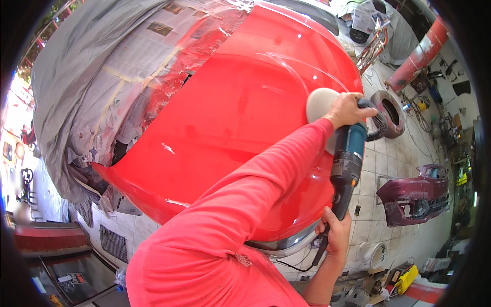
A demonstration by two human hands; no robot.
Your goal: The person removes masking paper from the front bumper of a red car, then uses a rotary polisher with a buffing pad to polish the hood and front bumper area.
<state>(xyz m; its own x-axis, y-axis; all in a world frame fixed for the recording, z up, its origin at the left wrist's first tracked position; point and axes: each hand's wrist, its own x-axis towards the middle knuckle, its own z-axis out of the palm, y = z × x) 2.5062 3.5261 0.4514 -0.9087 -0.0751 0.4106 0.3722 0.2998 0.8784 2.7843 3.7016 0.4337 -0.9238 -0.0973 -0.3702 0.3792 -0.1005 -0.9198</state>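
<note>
A teal and black car polisher [350, 146] lies across the front right part of a glossy red car hood [220, 117]. Its round cream pad [319, 104] is at the hood's surface near the right edge. My left hand [346, 108] closes round the front of the machine, by its black loop handle [378, 123]. Lower down, my right hand [335, 231] grips the rear handle, partly hiding it. A black cord [296, 267] trails from that end. Pale streaks [168, 148] mark the paint in places.
Newspaper masking [128, 66] and a grey cover [64, 102] drape the car beyond the hood. On the tiled floor at right are a tire [393, 115], a maroon bumper [417, 197] and a white bucket [372, 254]. A red post [419, 53] stands behind; another vehicle [56, 238] is at lower left.
</note>
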